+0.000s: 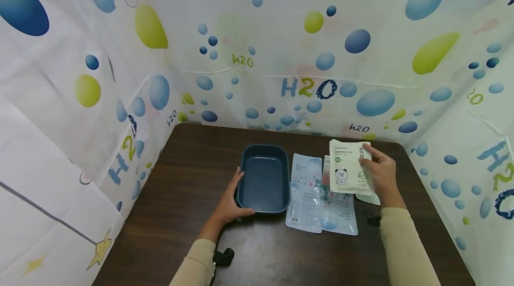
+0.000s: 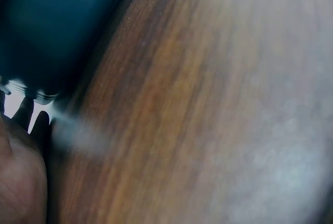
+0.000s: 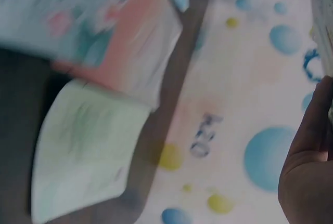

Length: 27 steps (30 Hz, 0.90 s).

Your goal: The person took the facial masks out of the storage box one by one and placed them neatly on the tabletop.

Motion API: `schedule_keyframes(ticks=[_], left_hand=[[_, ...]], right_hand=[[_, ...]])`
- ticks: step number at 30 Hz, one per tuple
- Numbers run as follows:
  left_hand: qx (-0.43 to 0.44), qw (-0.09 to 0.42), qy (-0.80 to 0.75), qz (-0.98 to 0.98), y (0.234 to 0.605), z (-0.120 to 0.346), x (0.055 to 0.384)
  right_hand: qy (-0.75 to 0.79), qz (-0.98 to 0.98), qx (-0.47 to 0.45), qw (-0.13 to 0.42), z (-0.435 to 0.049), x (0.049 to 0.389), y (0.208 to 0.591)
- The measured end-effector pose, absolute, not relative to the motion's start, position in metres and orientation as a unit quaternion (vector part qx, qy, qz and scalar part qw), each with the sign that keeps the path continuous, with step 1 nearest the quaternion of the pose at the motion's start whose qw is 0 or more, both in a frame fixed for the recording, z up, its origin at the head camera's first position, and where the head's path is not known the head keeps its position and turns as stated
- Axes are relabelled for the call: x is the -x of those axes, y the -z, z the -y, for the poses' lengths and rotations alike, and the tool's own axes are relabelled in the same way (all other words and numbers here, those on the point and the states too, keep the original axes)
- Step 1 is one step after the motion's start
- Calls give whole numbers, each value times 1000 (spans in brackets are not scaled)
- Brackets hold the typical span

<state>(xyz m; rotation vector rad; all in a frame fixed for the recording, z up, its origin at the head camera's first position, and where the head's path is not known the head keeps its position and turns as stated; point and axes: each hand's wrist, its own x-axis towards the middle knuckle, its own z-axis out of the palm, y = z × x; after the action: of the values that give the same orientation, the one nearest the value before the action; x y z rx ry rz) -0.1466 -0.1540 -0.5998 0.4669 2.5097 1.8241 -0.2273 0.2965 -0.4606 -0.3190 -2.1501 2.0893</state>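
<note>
My left hand [image 1: 230, 204] rests against the near left corner of a dark blue rectangular bin [image 1: 284, 170], fingers spread along its left side and thumb at its front wall. The bin's inside shows nothing in it. My right hand [image 1: 382, 171] pinches a cream packet [image 1: 346, 154] by its right edge; it bears a bear drawing and the words "essential oil". The packet is raised over several flat pouches: a light blue pouch [image 1: 301, 208], a second blue flowered pouch [image 1: 341, 219], a pink one [image 3: 151, 42] and a pale green one [image 3: 88, 146], partly overlapping.
All of this is on a dark brown wooden table [image 1: 176, 179]. Behind it and at both sides hangs a white sheet [image 1: 257, 27] with blue and green dots. Black straps with small devices [image 1: 223, 257] sit at the wrists.
</note>
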Motion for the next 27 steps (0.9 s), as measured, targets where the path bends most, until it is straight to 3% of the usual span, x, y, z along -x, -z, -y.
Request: schedule_keyframes(ticks=[6,14,27], left_hand=[[-151,-4,-587,-795,600,151,147],[-155,-2,-589,-793,599,150,146],[-145,-7,-581,-801,598,151,146]], right_hand=[[-676,718,154,63,-335,208,472],[-584,777,236,-4,-373,173,511],[-391,894,217,-34,-384,153,555]])
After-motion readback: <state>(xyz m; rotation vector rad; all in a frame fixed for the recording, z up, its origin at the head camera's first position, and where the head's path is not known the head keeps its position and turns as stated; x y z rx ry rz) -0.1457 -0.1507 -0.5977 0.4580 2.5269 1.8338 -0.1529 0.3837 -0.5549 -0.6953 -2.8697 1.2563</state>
